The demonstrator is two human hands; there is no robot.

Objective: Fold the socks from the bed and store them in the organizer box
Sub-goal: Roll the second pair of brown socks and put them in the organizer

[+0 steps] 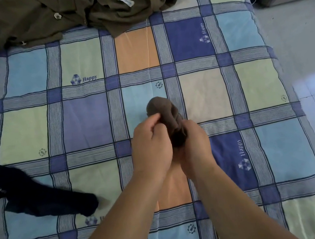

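- Working a brown sock bundle [163,116] with both hands above the middle of the bed [259,84], the person appears to be partway through turning one cuff over the rolled pair; this looks like the folding step, near its end for this pair.
- The left hand [150,140] pinches the fabric at the bundle's near left side, its fingers [155,117] curled onto the sock.
- The right hand [193,144] grasps the lower, darker end of the bundle, its fingers wrapped round the cloth; exactly how they lie underneath cannot be told.
- The rounded far end of the bundle points to 12 o'clock, free of both hands and looking already compact.
- A dark navy sock [42,198] lies spread and unfolded on the bed at about 8 o'clock from the hands, well apart from them; whether it is one sock or a pair laid together is hard to tell. It is judged to be left to do.
- An olive-green garment [68,12] is heaped at the far edge of the bed, toward 11 o'clock; it seems to be no part of the task.
- The organizer box is not in view, so nothing shows how many socks are already stored. The storing of this brown bundle is not yet done, and the navy sock follows after that.
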